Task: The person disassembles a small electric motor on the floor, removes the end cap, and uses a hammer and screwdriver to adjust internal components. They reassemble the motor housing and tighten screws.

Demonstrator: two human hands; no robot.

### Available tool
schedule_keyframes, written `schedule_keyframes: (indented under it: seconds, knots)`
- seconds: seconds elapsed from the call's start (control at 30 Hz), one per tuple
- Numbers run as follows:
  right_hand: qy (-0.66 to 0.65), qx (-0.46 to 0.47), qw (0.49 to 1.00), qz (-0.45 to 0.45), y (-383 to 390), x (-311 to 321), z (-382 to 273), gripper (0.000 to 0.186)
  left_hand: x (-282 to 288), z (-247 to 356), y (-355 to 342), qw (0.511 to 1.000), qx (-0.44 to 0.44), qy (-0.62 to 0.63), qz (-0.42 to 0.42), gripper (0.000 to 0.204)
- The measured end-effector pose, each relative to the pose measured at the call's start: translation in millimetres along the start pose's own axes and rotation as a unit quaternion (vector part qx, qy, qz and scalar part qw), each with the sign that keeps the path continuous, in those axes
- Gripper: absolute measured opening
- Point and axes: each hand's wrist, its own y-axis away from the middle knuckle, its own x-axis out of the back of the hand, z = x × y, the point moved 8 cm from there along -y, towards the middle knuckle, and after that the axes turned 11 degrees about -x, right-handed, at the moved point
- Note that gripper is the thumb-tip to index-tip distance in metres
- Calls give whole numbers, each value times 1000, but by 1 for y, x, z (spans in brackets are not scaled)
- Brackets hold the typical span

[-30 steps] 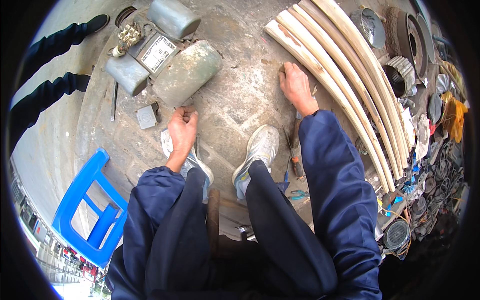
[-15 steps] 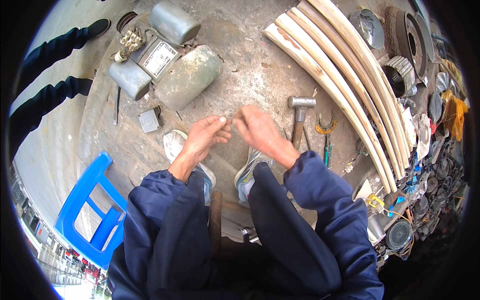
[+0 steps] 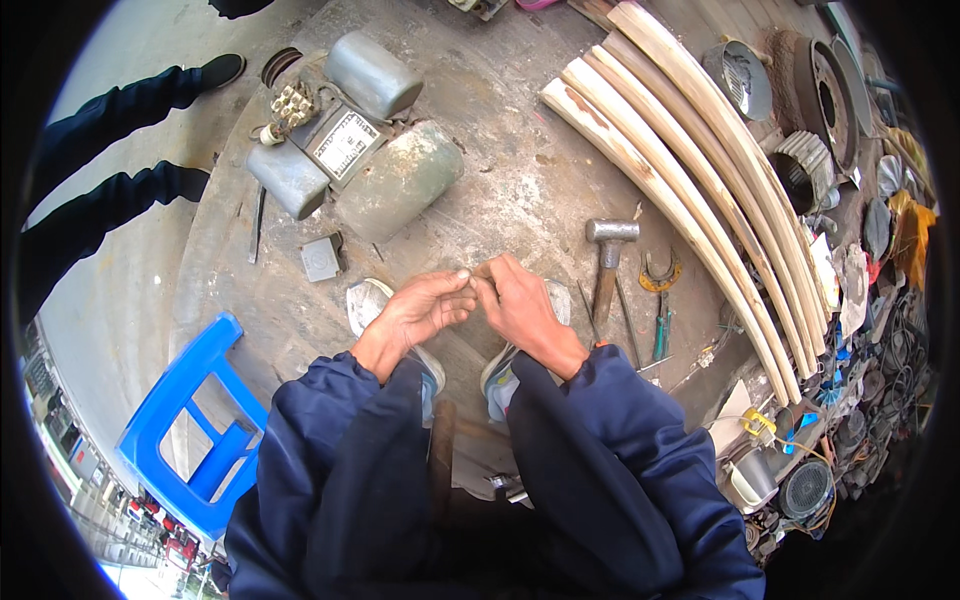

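Observation:
My left hand (image 3: 418,310) and my right hand (image 3: 520,308) meet above the ground between my shoes. Both are closed, thumbs and fingertips pinched together, and whatever lies between them is too small to make out. Beyond them to the left rests an electric motor (image 3: 402,184) with grey rounded housings, a label plate and a brass terminal block (image 3: 293,104). A small grey box-shaped cover (image 3: 320,259) lies nearer to my left hand. On the right are a hammer (image 3: 612,232), thin metal rods, a yellow horseshoe-shaped tool (image 3: 660,276) and a green-handled tool (image 3: 661,338).
Several long curved wooden poles (image 3: 680,190) lie at the right. Past them are metal rings and a dense heap of scrap (image 3: 870,370). A blue plastic stool (image 3: 160,425) is at my left. Another person's dark-trousered legs (image 3: 120,205) show at the far left.
My hands have come closer together and sit lower in the picture, with the right hand's fingertips now against the left's. The whole view has shifted slightly; the things on the ground appear unmoved.

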Motion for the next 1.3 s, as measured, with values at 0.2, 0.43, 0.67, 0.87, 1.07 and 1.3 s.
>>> schedule_keyframes:
  seconds: [0.2, 0.43, 0.67, 0.87, 1.07, 1.3]
  knots:
    - [13, 31, 999, -12, -2, 5, -5, 9, 3, 11, 5, 998, 23, -55, 20, 24]
    - [-20, 33, 999, 0, -2, 10, -5, 11, -2, 14, 4, 996, 2, -87, 32, 24]
    - [-66, -29, 997, -9, 1, 11, 3, 15, -6, 11, 3, 997, -7, -70, 38, 25]
    - [-121, -150, 981, -26, 3, 8, 18, 16, -10, 8, 4, 997, 0, -71, 34, 25]
    - [-155, -171, 972, -37, 3, 2, 26, 17, -9, 5, 3, 999, 10, -49, 17, 25]
    - [-335, -231, 910, -79, 4, -13, 44, 14, -7, 2, 1, 1000, 8, -10, -19, 24]
